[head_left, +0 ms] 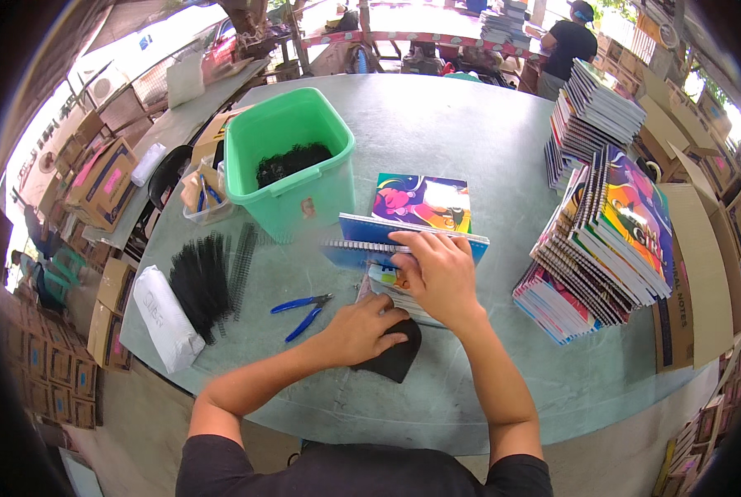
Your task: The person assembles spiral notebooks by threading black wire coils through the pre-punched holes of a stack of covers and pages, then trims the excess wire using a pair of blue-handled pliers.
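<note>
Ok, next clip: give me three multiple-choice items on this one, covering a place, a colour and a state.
1. Where do the pliers lie on the table?
A. inside the bin
B. beside the left hand, near the black coils
C. on the tall notebook stacks

2. What colour is the plastic bin?
A. green
B. red
C. white

3. What is the right hand doing?
A. hanging free above the table
B. gripping the pliers
C. pressing down on the notebook

Answers:
1 B: the blue-handled pliers lie on the table between the black coils and the left hand.
2 A: the bin's walls and rim are light green.
3 C: the right hand lies flat on the notebook, fingers along its spiral edge.
</note>
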The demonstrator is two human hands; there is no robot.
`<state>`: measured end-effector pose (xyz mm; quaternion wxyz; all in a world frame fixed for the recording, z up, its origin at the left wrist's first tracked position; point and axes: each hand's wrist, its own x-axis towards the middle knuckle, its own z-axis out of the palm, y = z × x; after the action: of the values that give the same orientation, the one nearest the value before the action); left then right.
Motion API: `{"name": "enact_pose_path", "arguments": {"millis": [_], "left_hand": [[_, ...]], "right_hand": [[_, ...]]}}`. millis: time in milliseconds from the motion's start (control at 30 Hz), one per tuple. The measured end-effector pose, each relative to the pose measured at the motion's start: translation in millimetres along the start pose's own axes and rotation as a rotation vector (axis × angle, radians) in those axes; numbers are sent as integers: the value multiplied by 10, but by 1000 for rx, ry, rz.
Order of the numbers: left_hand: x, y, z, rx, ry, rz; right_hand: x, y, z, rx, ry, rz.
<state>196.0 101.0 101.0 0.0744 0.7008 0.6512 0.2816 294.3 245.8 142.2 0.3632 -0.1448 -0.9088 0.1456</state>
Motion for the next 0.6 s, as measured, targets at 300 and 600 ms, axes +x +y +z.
{"name": "enact_pose_path", "arguments": {"millis": [300, 600], "left_hand": [[-745, -949, -494, 234, -429, -368], [-468, -388, -717, 179, -139, -342]], "right_hand": [[-34, 10, 112, -40, 81, 33], [-56, 37, 200, -29, 188, 3]]}}
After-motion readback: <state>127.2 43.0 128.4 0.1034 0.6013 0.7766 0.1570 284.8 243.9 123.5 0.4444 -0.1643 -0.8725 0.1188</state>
